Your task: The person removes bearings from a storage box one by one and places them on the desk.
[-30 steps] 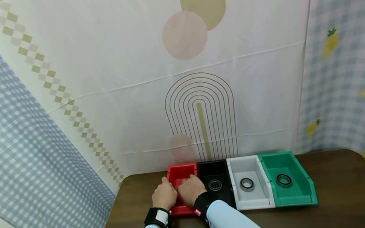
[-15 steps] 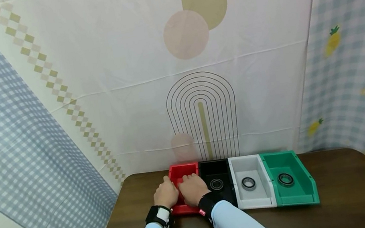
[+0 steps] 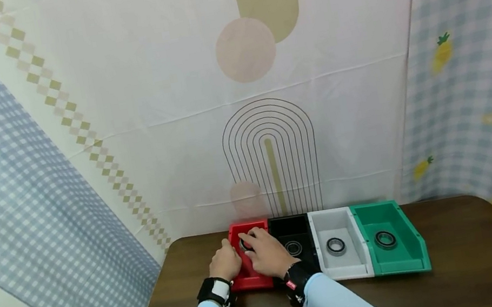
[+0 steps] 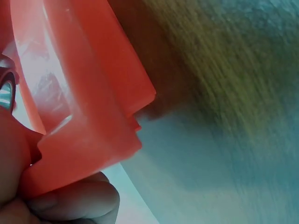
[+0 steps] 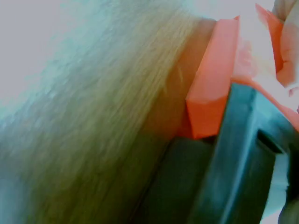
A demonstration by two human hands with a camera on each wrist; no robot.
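My left hand [image 3: 224,262] grips the left wall of the red bin [image 3: 252,283]. In the left wrist view its thumb and fingers lie on both sides of the red wall [image 4: 86,98]. Over the red bin, my right hand [image 3: 268,254] has its thumb and fingers around a ball bearing [image 3: 243,245], a black ring with a silver edge. The right hand covers part of that bearing, and only a sliver of the bearing [image 4: 6,91] appears in the left wrist view.
To the right stand a black bin [image 3: 288,225], a white bin [image 3: 329,220] and a green bin [image 3: 375,213] in a row. Each has one bearing lying in it. The wooden table [image 3: 470,245] ends at a patterned cloth wall [image 3: 178,160] behind.
My right hand has turned and opened its thumb away from its fingers over the red bin, and the bearing there now shows. The left hand stays on the bin's left wall.
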